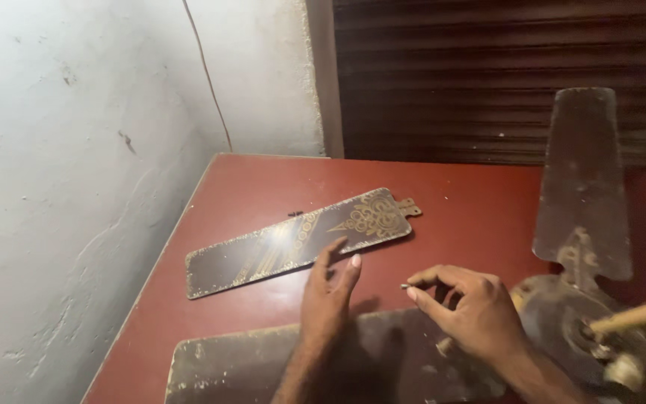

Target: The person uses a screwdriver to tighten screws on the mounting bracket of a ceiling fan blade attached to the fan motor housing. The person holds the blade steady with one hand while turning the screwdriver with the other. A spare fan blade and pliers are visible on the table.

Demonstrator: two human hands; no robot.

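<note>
While the right hand (472, 310) pinched a small screw (405, 286) between thumb and forefinger just above the near fan blade (248, 366), the left hand (328, 299) rested flat and loosely spread on that blade's upper edge. This blade lay along the near side of the red surface (472, 202), its inner end meeting the fan motor hub (577, 329) at the right. The screw looked tiny, hard and smooth, likely to slip or roll away, so a fingertip pinch at its head suited it best. The blade seemed a thin, stiff, light sheet, probably safest steadied by a flat palm. A detached blade (300, 241) with gold ornament lay well apart, further back, and another blade (583, 179) pointed away from the hub.
</note>
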